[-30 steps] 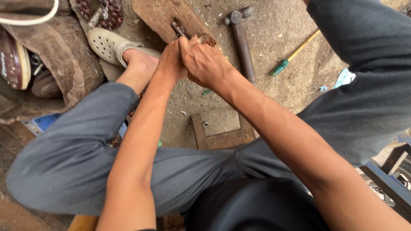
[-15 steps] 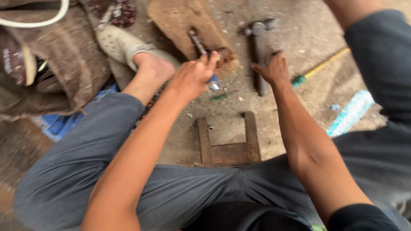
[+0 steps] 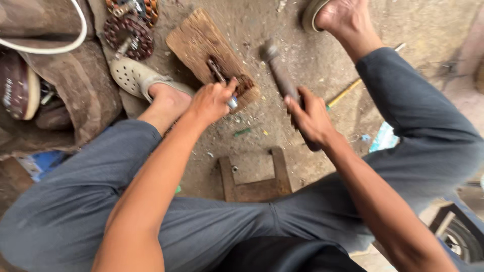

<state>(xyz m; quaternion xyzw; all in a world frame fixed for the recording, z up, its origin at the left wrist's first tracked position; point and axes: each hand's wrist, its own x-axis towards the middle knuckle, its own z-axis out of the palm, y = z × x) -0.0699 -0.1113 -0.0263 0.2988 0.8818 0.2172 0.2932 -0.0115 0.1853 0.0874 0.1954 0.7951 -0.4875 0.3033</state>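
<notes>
A wooden block [image 3: 201,48] is lying on the dirt floor in the upper middle of the frame, with a wooden stool [image 3: 254,184] sitting below it at the centre. The right hand [image 3: 312,118] is clenching the handle of a hammer [image 3: 281,75], whose head is pointing toward the top of the frame, right of the block. The left hand [image 3: 212,103] is pinching a small metal tool [image 3: 222,80] lying on the block's lower edge.
</notes>
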